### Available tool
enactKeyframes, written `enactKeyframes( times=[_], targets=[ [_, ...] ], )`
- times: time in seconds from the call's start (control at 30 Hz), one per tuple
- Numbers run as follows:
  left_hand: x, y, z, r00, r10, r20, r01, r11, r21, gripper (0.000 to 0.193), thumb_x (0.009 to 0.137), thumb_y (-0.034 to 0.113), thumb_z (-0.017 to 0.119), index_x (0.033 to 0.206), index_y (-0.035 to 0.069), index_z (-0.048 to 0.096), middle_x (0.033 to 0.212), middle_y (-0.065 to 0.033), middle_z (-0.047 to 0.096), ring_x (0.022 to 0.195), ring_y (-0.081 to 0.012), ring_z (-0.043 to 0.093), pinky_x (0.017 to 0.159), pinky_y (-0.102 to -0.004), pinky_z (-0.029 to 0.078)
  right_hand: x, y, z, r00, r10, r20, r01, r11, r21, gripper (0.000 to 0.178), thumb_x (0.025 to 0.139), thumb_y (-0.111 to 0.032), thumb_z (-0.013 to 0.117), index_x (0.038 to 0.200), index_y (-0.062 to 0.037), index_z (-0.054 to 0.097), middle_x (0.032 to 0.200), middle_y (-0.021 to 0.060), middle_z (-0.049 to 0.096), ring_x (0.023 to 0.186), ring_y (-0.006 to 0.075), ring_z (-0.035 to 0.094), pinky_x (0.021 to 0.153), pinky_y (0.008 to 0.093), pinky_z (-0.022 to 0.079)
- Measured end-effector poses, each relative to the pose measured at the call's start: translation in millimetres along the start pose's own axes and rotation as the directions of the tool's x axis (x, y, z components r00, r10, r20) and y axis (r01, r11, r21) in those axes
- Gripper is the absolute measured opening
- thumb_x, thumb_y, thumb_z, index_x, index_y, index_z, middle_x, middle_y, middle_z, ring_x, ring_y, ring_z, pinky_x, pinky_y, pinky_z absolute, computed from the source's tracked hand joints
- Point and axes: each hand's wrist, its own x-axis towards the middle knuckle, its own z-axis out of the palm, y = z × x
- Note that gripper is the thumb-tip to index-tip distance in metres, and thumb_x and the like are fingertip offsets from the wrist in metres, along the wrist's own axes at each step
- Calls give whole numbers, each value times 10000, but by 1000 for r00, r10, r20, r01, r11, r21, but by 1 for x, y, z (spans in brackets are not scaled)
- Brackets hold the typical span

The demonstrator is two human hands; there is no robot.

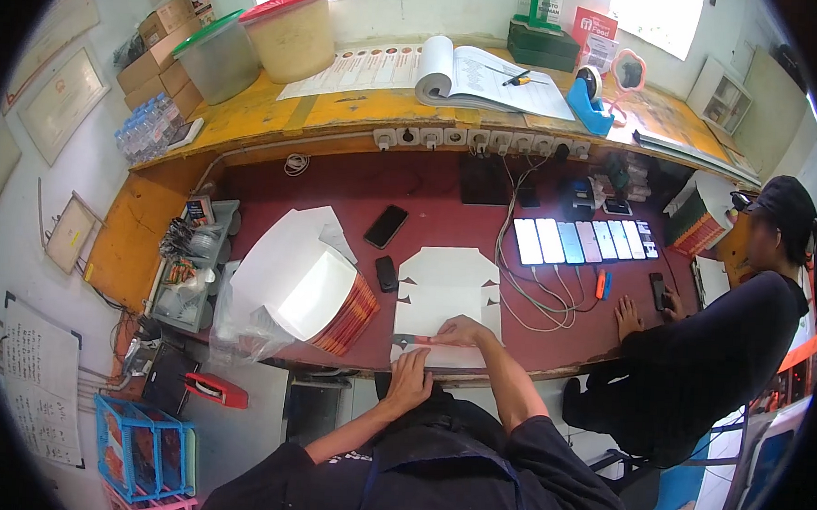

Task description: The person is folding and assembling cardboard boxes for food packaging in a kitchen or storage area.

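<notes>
White flat die-cut cardboard point(447, 289) under both hands' point(409, 383) point(461, 331) grip.

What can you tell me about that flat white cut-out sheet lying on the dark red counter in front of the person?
The flat white die-cut cardboard sheet looks like an unfolded box blank, with notched edges and small flaps at its sides. It lies flat on the dark red counter top, reaching to the near edge. The person's right hand presses on its near end, beside a red-handled tool lying across it; the left hand rests at the counter edge just below. A small black phone lies just to its left.
</notes>
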Motion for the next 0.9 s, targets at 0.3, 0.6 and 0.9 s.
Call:
enactKeyframes(
  times=[0.3,0.6,0.9],
  targets=[
    [-10,-12,14,973,-115,201,42,941,335,627,825,345,704,1337,21,540,1396,-179,524,1296,-339,457,1082,-479,312,-69,-117,4,644,-425,-636,204,897,-393,170,891,-186,619,959,-64,716,911,211,695,877,437,657,762,525,523],
    [41,67,-96,839,-42,-542,-183,917,-354,424,800,13,732,1199,-17,593,1103,-199,607,1071,-333,603,904,-393,499,-253,-143,-27,563,-620,-547,357,779,-516,192,807,-47,623,991,-69,673,856,107,670,839,307,641,864,412,479],
    [65,86,-138,556,378,740,461,601,-653,136,952,83,668,1068,15,674,927,-10,682,877,-68,617,787,-265,515,-331,-134,18,496,-553,-670,465,820,-333,106,767,-80,719,838,-84,640,750,35,594,806,221,578,908,386,406]
  ],
)
